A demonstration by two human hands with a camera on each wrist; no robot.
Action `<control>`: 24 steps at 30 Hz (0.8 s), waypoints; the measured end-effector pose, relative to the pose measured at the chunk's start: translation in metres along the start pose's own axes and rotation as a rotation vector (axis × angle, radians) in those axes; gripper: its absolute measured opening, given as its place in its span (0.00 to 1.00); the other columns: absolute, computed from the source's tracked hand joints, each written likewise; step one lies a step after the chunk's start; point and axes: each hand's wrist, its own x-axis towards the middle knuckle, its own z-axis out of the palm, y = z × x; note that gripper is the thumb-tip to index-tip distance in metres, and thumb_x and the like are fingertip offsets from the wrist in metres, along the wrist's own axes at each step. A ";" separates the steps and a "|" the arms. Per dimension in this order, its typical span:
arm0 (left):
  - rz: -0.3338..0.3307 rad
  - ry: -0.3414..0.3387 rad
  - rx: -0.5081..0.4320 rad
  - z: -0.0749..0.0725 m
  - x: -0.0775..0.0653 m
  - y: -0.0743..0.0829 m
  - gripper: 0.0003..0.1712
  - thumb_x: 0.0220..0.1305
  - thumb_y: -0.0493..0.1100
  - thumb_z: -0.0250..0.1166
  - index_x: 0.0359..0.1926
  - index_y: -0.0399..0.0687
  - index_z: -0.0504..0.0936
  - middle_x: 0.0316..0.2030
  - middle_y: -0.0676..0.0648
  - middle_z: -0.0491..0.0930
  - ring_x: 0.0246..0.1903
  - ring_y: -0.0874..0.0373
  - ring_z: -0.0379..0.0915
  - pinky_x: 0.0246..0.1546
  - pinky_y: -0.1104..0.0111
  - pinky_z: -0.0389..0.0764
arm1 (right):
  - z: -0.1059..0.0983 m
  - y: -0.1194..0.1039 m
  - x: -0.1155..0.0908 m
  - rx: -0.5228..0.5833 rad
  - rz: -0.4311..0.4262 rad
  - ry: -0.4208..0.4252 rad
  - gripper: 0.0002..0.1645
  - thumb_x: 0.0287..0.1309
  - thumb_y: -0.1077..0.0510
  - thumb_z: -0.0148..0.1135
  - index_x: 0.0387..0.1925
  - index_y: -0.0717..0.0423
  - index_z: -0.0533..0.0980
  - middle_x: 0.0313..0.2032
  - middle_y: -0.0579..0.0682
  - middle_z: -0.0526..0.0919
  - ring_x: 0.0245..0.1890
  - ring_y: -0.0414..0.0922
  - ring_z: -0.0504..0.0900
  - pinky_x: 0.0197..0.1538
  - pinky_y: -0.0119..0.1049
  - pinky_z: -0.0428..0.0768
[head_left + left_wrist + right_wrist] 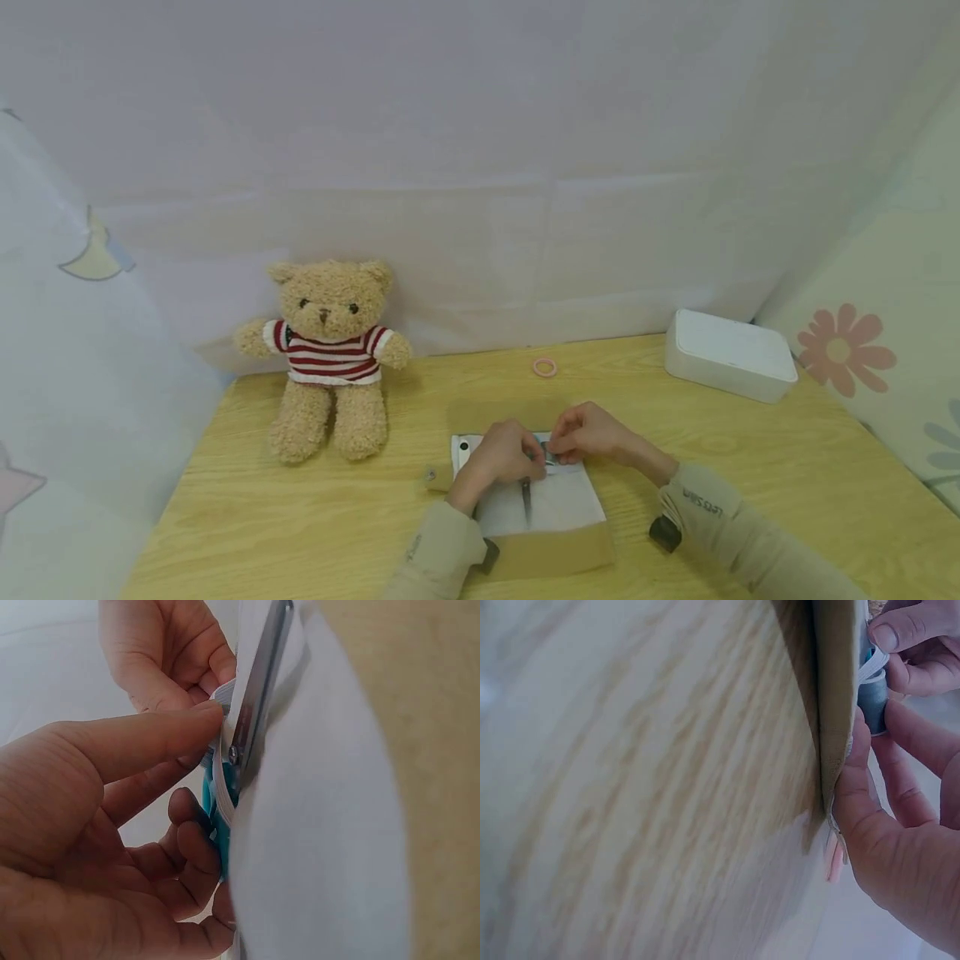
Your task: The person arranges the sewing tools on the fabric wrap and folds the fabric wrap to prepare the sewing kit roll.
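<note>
An unfolded tan pouch (555, 554) with a white cloth lining (573, 504) lies on the table under both hands. My left hand (504, 457) pinches a white elastic band (223, 787) on the lining between thumb and forefinger. Scissors (259, 686) with teal handles lie against the cloth, the band passing across their handles. Opposite, my right hand (592, 435) grips a small grey-blue thread spool (872, 705) in its fingers, right at the band. In the right wrist view its thumb lies along the pouch's edge.
A teddy bear (330, 358) in a striped sweater sits at the back left. A pink ring (544, 375) lies beyond the pouch, and a white box (731, 354) stands at the back right. A tab with a metal snap (430, 475) sticks out on the pouch's left.
</note>
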 end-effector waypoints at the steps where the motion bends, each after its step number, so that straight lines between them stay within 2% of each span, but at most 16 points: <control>1: 0.006 0.003 -0.003 0.000 0.000 0.000 0.07 0.48 0.36 0.72 0.19 0.48 0.84 0.19 0.59 0.75 0.21 0.64 0.62 0.23 0.72 0.63 | 0.000 0.000 0.000 0.006 -0.006 -0.007 0.08 0.53 0.65 0.66 0.31 0.70 0.79 0.25 0.52 0.83 0.24 0.41 0.81 0.31 0.34 0.81; 11: 0.022 0.004 -0.016 -0.001 0.001 0.000 0.08 0.51 0.37 0.72 0.20 0.49 0.84 0.18 0.58 0.74 0.21 0.63 0.62 0.22 0.72 0.63 | -0.003 0.001 -0.001 -0.020 -0.059 -0.078 0.08 0.57 0.67 0.61 0.35 0.73 0.80 0.27 0.52 0.83 0.24 0.39 0.80 0.30 0.32 0.80; 20: 0.066 0.007 -0.004 0.000 0.002 0.000 0.09 0.52 0.36 0.72 0.20 0.50 0.83 0.22 0.59 0.75 0.23 0.65 0.62 0.25 0.74 0.63 | 0.001 -0.005 -0.003 -0.130 -0.102 -0.051 0.05 0.57 0.69 0.61 0.34 0.70 0.81 0.28 0.58 0.84 0.24 0.42 0.81 0.31 0.38 0.82; 24: 0.079 -0.007 -0.025 -0.002 0.000 0.000 0.08 0.53 0.36 0.71 0.20 0.48 0.83 0.23 0.58 0.75 0.23 0.65 0.62 0.25 0.74 0.63 | 0.002 -0.006 -0.003 -0.181 -0.144 -0.065 0.04 0.56 0.70 0.60 0.32 0.69 0.79 0.25 0.57 0.83 0.24 0.42 0.80 0.28 0.34 0.80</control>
